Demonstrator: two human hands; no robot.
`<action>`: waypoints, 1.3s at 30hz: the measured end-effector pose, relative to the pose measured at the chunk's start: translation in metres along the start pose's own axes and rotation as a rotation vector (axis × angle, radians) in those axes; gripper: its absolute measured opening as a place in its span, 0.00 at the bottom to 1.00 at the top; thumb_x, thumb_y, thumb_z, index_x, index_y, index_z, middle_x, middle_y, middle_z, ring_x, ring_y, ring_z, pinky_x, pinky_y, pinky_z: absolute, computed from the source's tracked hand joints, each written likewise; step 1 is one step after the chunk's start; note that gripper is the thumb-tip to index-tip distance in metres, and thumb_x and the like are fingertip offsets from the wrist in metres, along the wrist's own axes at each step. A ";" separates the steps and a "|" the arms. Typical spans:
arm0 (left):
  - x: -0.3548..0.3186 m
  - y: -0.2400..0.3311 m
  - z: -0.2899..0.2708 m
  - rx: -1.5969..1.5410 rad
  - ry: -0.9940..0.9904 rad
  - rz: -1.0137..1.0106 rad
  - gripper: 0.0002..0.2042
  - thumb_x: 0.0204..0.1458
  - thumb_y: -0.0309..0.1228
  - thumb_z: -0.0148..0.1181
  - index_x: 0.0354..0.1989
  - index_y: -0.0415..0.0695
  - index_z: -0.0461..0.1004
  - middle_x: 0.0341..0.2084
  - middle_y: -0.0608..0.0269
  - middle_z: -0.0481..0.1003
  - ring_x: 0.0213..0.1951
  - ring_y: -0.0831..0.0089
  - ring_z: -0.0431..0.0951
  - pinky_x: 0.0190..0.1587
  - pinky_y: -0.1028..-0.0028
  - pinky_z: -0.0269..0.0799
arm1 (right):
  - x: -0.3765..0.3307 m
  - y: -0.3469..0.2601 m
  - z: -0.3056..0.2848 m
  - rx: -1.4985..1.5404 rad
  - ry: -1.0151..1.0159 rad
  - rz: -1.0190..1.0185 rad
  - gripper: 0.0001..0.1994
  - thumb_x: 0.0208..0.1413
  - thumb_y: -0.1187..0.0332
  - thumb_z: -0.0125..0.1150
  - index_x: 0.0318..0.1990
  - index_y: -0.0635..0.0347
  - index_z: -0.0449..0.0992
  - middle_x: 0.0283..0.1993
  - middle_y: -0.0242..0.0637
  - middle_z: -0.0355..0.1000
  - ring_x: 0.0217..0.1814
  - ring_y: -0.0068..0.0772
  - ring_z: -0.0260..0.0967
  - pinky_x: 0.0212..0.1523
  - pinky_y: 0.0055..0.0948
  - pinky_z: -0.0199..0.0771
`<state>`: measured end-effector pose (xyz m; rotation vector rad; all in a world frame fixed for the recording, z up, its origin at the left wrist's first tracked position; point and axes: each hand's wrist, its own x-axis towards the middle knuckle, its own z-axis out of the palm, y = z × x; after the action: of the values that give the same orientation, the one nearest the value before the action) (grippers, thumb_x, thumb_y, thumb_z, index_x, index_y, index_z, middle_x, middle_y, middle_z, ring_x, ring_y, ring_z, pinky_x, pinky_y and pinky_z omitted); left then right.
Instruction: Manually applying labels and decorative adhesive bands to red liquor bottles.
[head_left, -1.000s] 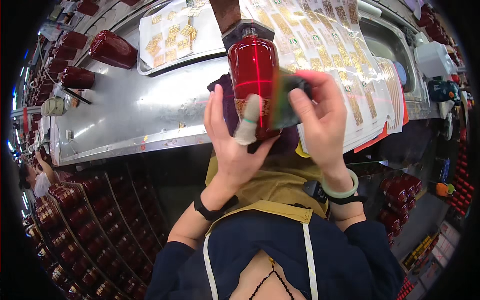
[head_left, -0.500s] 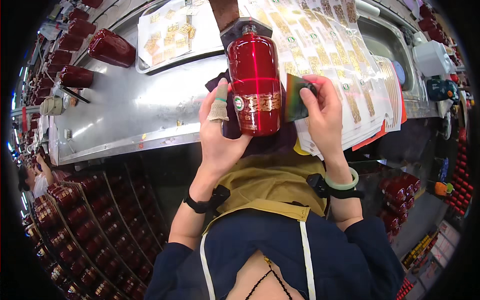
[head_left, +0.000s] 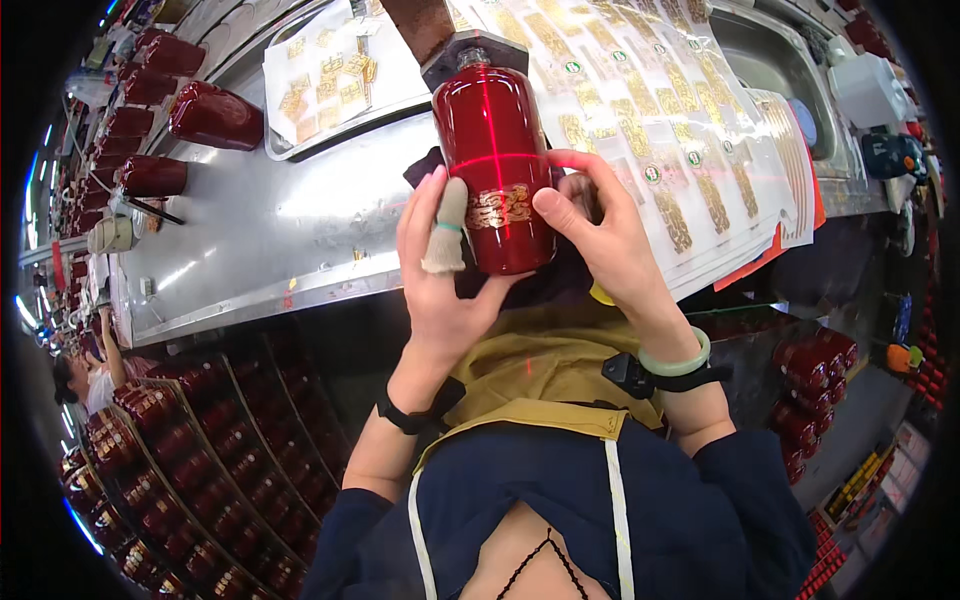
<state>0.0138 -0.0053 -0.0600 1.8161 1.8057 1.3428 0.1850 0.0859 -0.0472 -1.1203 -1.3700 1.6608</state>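
Observation:
A glossy red bottle (head_left: 493,150) lies lengthwise in front of me, its neck against a dark block at the far end, with red laser lines crossing it. A gold label (head_left: 497,207) sits low on its body. My left hand (head_left: 437,270) cups the bottle's base from the left; its thumb wears a cloth finger cot. My right hand (head_left: 600,235) grips the bottle's right side, thumb pressing beside the label. A dark cloth lies under the bottle.
Sheets of gold labels (head_left: 680,130) cover the steel bench (head_left: 260,240) to the right; a tray of labels (head_left: 325,75) lies at the back left. Several red bottles (head_left: 215,115) lie along the bench's left. Racks of red bottles (head_left: 190,450) stand below. Another person (head_left: 85,375) is at far left.
The bottle has been lowered and laid flatter, label now facing up. My right thumb has moved onto the label's edge; the strip it held is gone from view.

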 end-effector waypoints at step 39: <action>-0.008 0.005 0.014 0.158 0.084 0.157 0.39 0.38 0.26 0.81 0.64 0.38 0.73 0.68 0.39 0.63 0.66 0.41 0.68 0.67 0.54 0.68 | -0.004 -0.014 -0.001 -0.004 0.003 0.096 0.30 0.64 0.56 0.68 0.65 0.68 0.67 0.45 0.33 0.74 0.48 0.21 0.69 0.52 0.23 0.71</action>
<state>0.0289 -0.0073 -0.0672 2.0498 1.8948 1.3851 0.1871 0.0853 -0.0328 -1.2072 -1.3365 1.7244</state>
